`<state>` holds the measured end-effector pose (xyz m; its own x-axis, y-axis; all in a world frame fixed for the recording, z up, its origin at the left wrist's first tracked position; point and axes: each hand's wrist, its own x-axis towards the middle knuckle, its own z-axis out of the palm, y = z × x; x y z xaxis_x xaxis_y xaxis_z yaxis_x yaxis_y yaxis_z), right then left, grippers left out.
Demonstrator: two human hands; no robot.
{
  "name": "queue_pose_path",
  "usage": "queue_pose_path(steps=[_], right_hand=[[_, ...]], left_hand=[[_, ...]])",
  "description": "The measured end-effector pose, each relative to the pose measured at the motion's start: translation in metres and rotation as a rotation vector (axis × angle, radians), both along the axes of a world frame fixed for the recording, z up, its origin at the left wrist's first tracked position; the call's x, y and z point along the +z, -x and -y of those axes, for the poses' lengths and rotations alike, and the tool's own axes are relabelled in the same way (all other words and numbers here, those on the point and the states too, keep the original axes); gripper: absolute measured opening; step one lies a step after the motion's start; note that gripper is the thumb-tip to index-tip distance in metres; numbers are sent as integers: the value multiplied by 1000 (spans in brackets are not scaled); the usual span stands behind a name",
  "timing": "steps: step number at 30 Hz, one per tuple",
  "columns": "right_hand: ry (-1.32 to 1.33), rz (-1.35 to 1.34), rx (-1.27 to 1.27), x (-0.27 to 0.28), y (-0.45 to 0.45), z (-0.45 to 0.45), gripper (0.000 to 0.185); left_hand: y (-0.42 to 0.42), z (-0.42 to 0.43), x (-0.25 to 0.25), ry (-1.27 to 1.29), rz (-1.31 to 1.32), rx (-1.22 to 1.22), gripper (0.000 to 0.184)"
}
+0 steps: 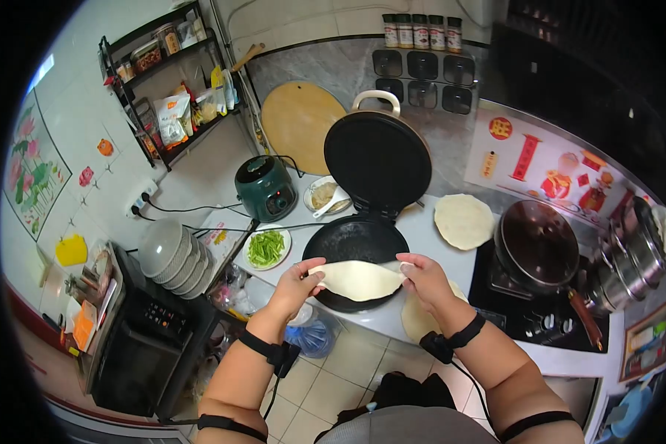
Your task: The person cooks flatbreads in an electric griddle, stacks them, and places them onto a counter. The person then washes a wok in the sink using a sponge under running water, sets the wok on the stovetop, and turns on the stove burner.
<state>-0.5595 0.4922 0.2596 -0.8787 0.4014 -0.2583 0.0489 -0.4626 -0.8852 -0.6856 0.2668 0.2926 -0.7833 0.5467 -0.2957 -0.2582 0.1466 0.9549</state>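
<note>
A thin sheet of pale dough (359, 281) is stretched between my two hands, its lower edge sagging. My left hand (297, 285) pinches one end, and my right hand (428, 281) pinches the other. Just beneath and behind the dough lies the round black plate of an electric griddle (355, 240), partly covered from view by it. The griddle's black lid (378, 164) stands raised, with a cream handle on top. Below my right hand, another flat round of dough (418, 318) rests at the counter's front edge, partly hidden by the hand and wrist.
A flatbread round (464, 221) lies right of the griddle, beside a lidded pan (538, 244) on the stove. To the left are a plate of chopped greens (266, 248), a bowl with a white spoon (327, 197), a dark green appliance (266, 189) and stacked bowls (174, 259).
</note>
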Motion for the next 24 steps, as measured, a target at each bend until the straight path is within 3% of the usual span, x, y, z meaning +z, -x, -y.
queue_pose_path(steps=[2,4,6,8,10,13,15,16,18,19,24], right_hand=[[-189,36,-31,-12,29,-6,26],[-269,94,23,-71,49,-23,22],[-1043,65,18,-120,58,-34,18],[-1142,120,41,-126,53,-39,16],[-1231,189,67,-119,51,-38,14],[-1248,221,72,-104,60,-36,11],[-1386,-11,105,-98,75,-27,13],[-1390,6,95,-100,83,-23,13],[-1658,30,355,-113,99,-12,20],[-1635,127,374,-118,105,-3,32],[-1629,555,711,-116,136,23,44]], left_hand=[[31,-7,-15,42,-83,10,28],[59,-3,-61,79,-75,12,30],[79,5,-107,436,-296,-187,37],[70,6,-108,950,-821,-319,40],[75,5,-103,973,-792,-367,45],[98,-4,-104,906,-1015,-451,45],[113,-21,-105,886,-1068,-595,44],[118,-29,-109,872,-1072,-609,44],[126,-47,-122,832,-1170,-749,45],[131,-55,-130,847,-1138,-821,52],[149,-69,-161,842,-1350,-924,65]])
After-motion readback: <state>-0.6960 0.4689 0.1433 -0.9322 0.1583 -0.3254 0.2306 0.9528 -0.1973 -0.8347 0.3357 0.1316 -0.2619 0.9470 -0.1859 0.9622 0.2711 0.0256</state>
